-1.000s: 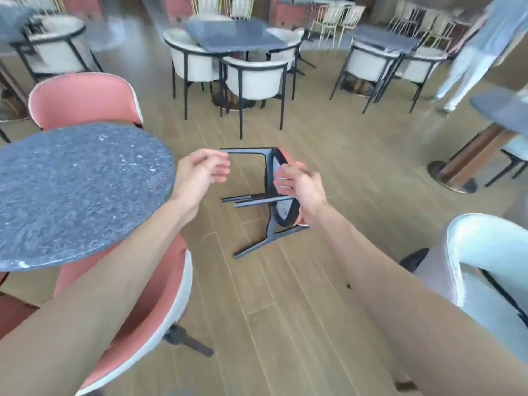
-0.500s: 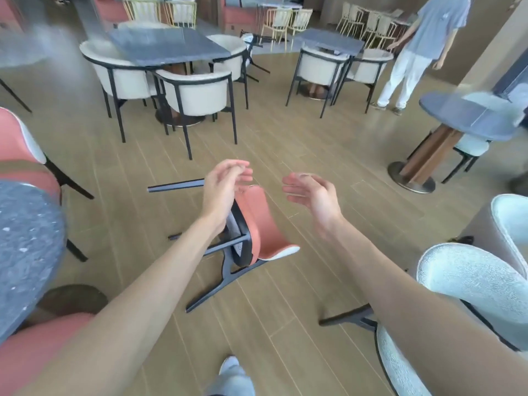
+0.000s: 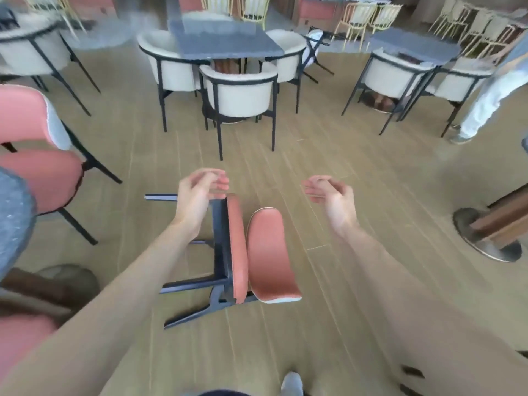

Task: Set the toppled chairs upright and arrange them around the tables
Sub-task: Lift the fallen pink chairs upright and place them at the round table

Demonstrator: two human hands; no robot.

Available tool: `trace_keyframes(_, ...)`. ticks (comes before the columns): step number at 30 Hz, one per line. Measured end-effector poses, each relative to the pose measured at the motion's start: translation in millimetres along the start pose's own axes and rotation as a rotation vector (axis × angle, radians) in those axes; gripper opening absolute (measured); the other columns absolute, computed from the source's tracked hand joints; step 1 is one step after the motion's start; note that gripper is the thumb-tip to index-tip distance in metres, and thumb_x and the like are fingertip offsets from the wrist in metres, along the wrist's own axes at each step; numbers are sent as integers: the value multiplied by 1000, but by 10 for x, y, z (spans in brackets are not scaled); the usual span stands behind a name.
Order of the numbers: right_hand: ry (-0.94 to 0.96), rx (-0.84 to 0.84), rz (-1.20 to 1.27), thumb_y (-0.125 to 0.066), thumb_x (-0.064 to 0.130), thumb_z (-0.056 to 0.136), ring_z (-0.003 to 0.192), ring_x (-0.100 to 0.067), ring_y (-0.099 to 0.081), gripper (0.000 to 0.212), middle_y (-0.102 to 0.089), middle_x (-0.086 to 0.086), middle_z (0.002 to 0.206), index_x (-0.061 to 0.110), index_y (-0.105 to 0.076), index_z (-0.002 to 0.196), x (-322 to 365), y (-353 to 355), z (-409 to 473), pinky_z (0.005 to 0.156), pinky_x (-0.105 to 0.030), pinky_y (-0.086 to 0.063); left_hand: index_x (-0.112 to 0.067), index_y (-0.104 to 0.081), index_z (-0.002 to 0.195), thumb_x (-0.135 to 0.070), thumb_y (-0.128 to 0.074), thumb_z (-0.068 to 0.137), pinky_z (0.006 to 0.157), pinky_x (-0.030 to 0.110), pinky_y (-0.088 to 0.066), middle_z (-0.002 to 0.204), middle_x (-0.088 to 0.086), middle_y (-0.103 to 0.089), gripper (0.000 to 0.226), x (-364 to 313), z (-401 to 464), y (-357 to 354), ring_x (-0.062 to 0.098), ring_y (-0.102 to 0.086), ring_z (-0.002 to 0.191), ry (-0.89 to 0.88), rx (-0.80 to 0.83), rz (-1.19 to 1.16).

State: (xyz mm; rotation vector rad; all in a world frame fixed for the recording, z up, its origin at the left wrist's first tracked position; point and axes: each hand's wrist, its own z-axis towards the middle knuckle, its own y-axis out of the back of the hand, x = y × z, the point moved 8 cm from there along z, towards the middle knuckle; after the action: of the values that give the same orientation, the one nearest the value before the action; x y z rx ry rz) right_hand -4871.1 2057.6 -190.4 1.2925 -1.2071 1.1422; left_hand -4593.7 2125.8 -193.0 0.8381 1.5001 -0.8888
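A toppled chair (image 3: 257, 252) with a salmon seat and backrest and a black frame lies on its side on the wooden floor, legs pointing left. My left hand (image 3: 200, 192) hovers over the far end of the frame, fingers loosely curled and holding nothing. My right hand (image 3: 328, 192) hangs to the right of the chair, apart from it, fingers relaxed and empty. The round grey table (image 3: 14, 218) shows at the left edge.
An upright salmon chair (image 3: 37, 161) stands at the left by the round table. A square grey table (image 3: 223, 41) ringed by cream chairs is ahead. A table pedestal (image 3: 491, 235) stands at the right. A person's leg (image 3: 483, 104) is far right. My shoe (image 3: 291, 384) is at the bottom.
I have stepped closer and the view has swung right, so the toppled chair now lies directly below my hands. Both hands have spread apart and stayed empty.
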Motion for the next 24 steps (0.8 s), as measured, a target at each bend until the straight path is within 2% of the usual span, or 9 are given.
trace_keyframes(3, -49, 113, 25, -55, 9, 96, 88, -21, -72, 17, -77, -10, 98, 9, -70, 89, -79, 20, 546, 89, -39, -54, 2, -69, 98, -2, -48, 95, 82, 43, -56, 90, 17, -70, 22, 109, 27, 30, 30, -68, 83, 48, -183, -46)
trace_keyframes(8, -59, 228, 51, -58, 9, 95, 89, -26, -72, 13, -77, -9, 92, 9, -70, 90, -10, -228, 1308, 85, -38, -55, 9, -67, 105, -9, -50, 93, 72, 33, -56, 93, 21, -69, 26, 160, 105, 111, 27, -68, 77, 25, -365, -47)
trace_keyframes(10, -39, 312, 69, -57, 8, 96, 88, -27, -71, 15, -76, -11, 92, 9, -71, 90, -36, -484, 1555, 83, -37, -55, 1, -70, 96, -13, -52, 90, 77, 38, -55, 91, 21, -70, 24, 194, 195, 193, 30, -67, 79, 5, -441, -48)
trace_keyframes(13, -12, 424, 5, -54, 6, 97, 89, -28, -72, 18, -76, -13, 95, 7, -71, 93, -150, -885, 1900, 86, -39, -55, -7, -73, 89, -7, -47, 96, 80, 42, -57, 90, 21, -71, 27, 381, 359, 349, 32, -68, 83, 11, -564, -39)
trace_keyframes(17, -59, 503, -70, -52, 6, 98, 89, -26, -72, 21, -77, -9, 94, 11, -71, 90, -408, -1327, 2406, 88, -42, -54, -10, -74, 87, -9, -49, 93, 78, 41, -57, 84, 17, -72, 26, 849, 748, 449, 33, -70, 80, 117, -708, -84)
trace_keyframes(21, -97, 581, -146, -54, 10, 96, 89, -22, -73, 19, -78, -4, 92, 14, -71, 90, -668, -1598, 2905, 85, -36, -55, -8, -73, 89, -13, -51, 90, 74, 39, -56, 82, 12, -73, 22, 1285, 1159, 245, 31, -69, 80, 203, -734, -137)
trace_keyframes(24, -153, 654, -226, -54, 10, 96, 87, -20, -73, 17, -78, -5, 91, 10, -71, 94, -893, -1772, 3188, 83, -35, -55, -9, -72, 88, -20, -54, 83, 75, 40, -58, 83, 11, -73, 21, 1498, 1153, 115, 29, -70, 77, 250, -880, -229)
